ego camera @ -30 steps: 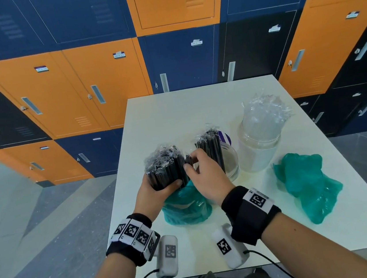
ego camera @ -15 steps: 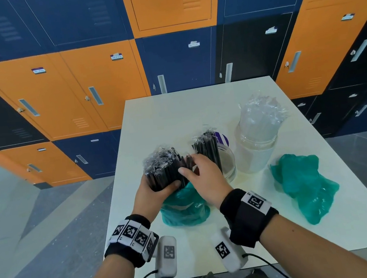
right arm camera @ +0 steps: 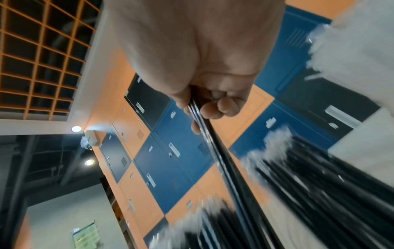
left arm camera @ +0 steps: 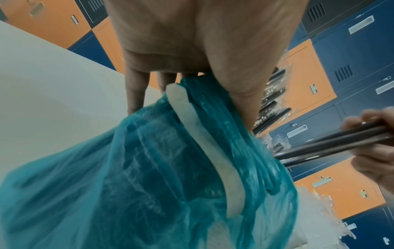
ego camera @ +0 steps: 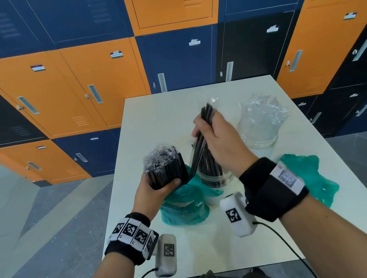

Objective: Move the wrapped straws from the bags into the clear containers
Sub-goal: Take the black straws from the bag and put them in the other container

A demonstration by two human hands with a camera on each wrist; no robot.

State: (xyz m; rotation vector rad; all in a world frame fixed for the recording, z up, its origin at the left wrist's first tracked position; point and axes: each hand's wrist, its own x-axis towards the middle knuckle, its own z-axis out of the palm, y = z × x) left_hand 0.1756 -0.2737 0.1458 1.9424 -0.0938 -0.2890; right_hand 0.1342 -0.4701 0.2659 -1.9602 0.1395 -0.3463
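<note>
My left hand [ego camera: 158,188] grips a thick bundle of black wrapped straws [ego camera: 164,166] upright, with a teal bag [ego camera: 183,205] bunched round its lower end and hanging below in the left wrist view [left arm camera: 149,176]. My right hand [ego camera: 214,132] pinches a few black straws [ego camera: 200,136] raised out of that bundle, slanting up and to the right; the same straws [right arm camera: 224,165] run from its fingers in the right wrist view. Behind them stands a clear container [ego camera: 212,174] holding black straws. A second clear container [ego camera: 260,129] at the right holds clear wrapped straws.
A crumpled teal bag [ego camera: 307,176] lies on the white table [ego camera: 162,109] at the right. Orange, blue and black lockers [ego camera: 101,79] stand behind the table. Grey floor lies to the left.
My right hand has risen from the bundle's top, drawing a few black straws up and to the right. The left hand still holds the bundle.
</note>
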